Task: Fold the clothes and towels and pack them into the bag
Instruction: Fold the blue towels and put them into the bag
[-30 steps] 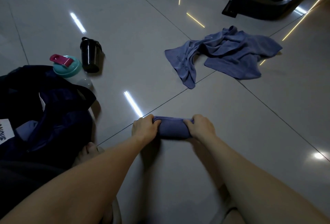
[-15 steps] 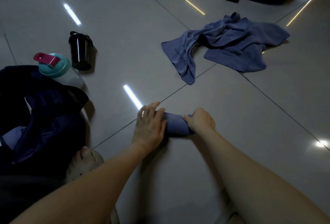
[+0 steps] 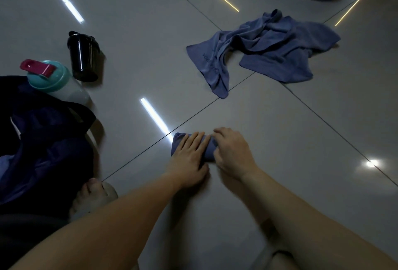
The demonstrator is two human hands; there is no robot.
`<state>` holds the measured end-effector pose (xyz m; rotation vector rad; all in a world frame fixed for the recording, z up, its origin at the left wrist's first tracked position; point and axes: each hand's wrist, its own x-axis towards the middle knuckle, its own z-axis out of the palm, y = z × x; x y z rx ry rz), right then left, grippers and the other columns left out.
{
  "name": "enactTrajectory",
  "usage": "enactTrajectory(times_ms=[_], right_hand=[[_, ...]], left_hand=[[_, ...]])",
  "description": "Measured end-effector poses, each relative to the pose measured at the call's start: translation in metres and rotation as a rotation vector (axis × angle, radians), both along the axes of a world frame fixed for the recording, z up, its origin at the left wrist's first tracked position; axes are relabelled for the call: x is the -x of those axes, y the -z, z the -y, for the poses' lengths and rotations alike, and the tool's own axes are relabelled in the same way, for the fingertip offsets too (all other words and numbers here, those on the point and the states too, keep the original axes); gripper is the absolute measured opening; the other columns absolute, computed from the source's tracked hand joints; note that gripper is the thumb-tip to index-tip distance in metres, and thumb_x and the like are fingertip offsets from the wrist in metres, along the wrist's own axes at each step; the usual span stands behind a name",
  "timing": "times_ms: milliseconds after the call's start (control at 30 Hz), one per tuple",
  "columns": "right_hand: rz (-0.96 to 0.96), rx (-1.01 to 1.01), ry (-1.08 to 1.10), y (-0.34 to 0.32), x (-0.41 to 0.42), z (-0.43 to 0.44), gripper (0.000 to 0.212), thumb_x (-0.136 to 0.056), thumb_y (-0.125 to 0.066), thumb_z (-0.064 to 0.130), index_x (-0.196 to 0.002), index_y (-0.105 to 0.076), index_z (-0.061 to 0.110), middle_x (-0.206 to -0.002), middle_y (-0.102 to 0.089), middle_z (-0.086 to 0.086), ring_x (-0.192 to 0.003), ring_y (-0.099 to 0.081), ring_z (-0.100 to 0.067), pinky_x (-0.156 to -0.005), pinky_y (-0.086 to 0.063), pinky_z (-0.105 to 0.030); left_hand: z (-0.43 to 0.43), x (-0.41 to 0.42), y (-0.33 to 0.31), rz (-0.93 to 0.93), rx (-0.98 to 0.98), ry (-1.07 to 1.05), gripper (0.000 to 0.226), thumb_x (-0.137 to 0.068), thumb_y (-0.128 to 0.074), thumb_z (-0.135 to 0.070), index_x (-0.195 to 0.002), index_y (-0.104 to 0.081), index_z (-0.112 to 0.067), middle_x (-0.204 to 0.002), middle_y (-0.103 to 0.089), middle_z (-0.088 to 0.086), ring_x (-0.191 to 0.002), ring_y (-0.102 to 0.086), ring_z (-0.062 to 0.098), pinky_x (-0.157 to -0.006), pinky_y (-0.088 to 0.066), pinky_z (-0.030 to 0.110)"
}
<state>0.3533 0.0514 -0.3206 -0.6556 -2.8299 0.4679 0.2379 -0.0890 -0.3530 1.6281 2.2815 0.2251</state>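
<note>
Dark navy bag (image 3: 43, 147) slumped open at far left on glossy grey floor tiles (image 3: 137, 39); teal-lidded bottle (image 3: 55, 81) leaning at its upper edge, black shaker cup (image 3: 83, 56) upright just beyond. Centre: small rolled blue towel (image 3: 179, 143) on the floor, pinned under flat, outstretched left hand (image 3: 189, 157); right hand (image 3: 231, 151) curled closed around the roll's right end. Upper right: second blue towel (image 3: 265, 50), crumpled and unfolded, well apart from the bag.

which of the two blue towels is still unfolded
The far towel, lying crumpled and spread on the floor. The near towel is a tight roll.
</note>
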Motion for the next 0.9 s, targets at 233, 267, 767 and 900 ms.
enactTrajectory(times_ms=[233,267,767,900], right_hand=[[0.244,0.018,-0.100,0.021,-0.030,0.006,0.085,-0.066,-0.069,0.019,-0.146,-0.046,0.006,-0.151,-0.048,-0.012,-0.137,-0.045,-0.029,-0.115,-0.036,-0.043],[0.240,-0.002,-0.089,0.022,-0.028,0.004,0.083,-0.065,-0.070,0.017,-0.144,-0.049,0.006,-0.148,-0.051,-0.012,-0.134,-0.049,-0.029,-0.113,-0.039,-0.043],[0.326,0.666,-0.031,-0.048,0.028,-0.059,0.016,-0.072,-0.067,0.024,-0.071,-0.055,0.014,-0.067,-0.052,-0.004,-0.061,-0.046,-0.016,-0.060,-0.035,-0.031],[0.114,1.024,0.233,-0.087,0.023,-0.074,0.014,-0.086,-0.067,0.015,-0.073,-0.061,0.012,-0.073,-0.059,-0.005,-0.072,-0.055,-0.017,-0.066,-0.045,-0.034]], left_hand=[[-0.003,0.011,-0.005,0.068,-0.016,0.008,0.089,-0.077,-0.049,-0.035,-0.159,-0.025,-0.011,-0.164,-0.027,0.008,-0.152,-0.020,0.024,-0.127,-0.008,0.041],[-0.002,0.009,-0.003,0.026,-0.035,0.003,0.087,-0.077,-0.052,-0.033,-0.157,-0.029,-0.010,-0.161,-0.033,0.010,-0.150,-0.026,0.027,-0.126,-0.013,0.043],[-0.011,0.041,-0.036,0.065,-0.069,-0.218,0.034,-0.077,-0.074,-0.032,-0.104,-0.058,-0.019,-0.092,-0.070,0.005,-0.084,-0.064,0.032,-0.065,-0.042,0.035],[-0.028,0.047,-0.085,0.515,0.031,-0.345,0.033,-0.074,-0.082,-0.041,-0.095,-0.065,-0.023,-0.084,-0.073,-0.003,-0.076,-0.069,0.019,-0.062,-0.054,0.030]])
